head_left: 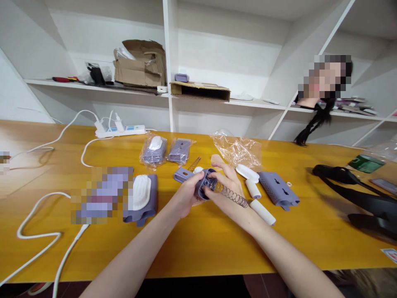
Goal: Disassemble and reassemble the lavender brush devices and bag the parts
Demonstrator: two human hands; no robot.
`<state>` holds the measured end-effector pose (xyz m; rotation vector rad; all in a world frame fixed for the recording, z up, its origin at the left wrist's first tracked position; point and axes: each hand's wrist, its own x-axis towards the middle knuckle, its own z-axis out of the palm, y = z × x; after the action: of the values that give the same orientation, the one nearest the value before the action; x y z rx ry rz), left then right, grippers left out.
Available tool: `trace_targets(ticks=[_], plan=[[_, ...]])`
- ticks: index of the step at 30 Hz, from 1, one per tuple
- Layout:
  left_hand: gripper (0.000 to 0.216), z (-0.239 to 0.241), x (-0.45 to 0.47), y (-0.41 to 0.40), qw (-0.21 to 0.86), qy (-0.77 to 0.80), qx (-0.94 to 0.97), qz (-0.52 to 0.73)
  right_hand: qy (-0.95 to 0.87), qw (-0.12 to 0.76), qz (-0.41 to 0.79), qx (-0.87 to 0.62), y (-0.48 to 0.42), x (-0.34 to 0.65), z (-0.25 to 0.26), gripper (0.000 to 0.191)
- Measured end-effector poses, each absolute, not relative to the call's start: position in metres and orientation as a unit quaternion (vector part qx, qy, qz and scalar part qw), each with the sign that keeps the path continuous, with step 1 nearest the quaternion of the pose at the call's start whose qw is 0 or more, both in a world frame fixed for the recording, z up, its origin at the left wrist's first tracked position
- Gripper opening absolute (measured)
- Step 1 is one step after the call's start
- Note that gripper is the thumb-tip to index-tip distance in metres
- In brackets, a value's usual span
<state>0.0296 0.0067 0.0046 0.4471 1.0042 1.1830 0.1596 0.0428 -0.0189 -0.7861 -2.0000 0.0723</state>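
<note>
My left hand (185, 194) is wrapped round a purple plastic housing (201, 193), its open end facing me. A long metal coil spring (234, 195) comes out of that opening and stretches across my right wrist. My right hand (228, 179) has its thumb and a finger in the opening, closed about the spring's inner end; exactly what they pinch is partly hidden. Just beyond lie a purple piece with a round hole (182, 174) and a thinner spring (194, 164). Right of my hand are a white oval part (247, 173) and two white cylinders, one near (263, 212), one farther (253, 189).
A purple casing (277, 190) lies at right; another with a white pad (141, 196) is at left. Two bagged casings (154, 150) and clear plastic wrap (237, 149) lie behind. White cables lead from a power strip (124, 130). A black strapped object (356, 186) occupies the right side.
</note>
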Motion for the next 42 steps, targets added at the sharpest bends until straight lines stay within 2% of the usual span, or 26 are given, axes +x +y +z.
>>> trace_targets(ticks=[5, 11, 17, 26, 38, 42], plan=[[0.015, 0.005, 0.029, 0.006, 0.697, 0.442, 0.192, 0.531, -0.830, 0.462, 0.090, -0.301, 0.045, 0.162, -0.016, 0.017], [0.018, 0.005, 0.028, 0.007, 0.706, 0.426, 0.181, 0.536, -0.803, 0.459, 0.164, -0.343, 0.041, 0.158, -0.002, 0.016], [0.018, 0.003, 0.026, 0.011, 0.709, 0.428, 0.178, 0.531, -0.801, 0.442, 0.190, -0.355, 0.036, 0.161, 0.003, 0.020], [0.018, 0.003, 0.027, 0.010, 0.702, 0.443, 0.181, 0.527, -0.820, 0.443, 0.130, -0.339, 0.038, 0.159, -0.007, 0.026], [0.020, 0.007, 0.028, 0.005, 0.699, 0.449, 0.210, 0.516, -0.842, 0.416, 0.062, -0.339, 0.038, 0.164, 0.001, 0.016], [0.019, 0.007, 0.028, 0.005, 0.694, 0.453, 0.213, 0.517, -0.839, 0.411, 0.072, -0.348, 0.038, 0.166, 0.006, 0.016]])
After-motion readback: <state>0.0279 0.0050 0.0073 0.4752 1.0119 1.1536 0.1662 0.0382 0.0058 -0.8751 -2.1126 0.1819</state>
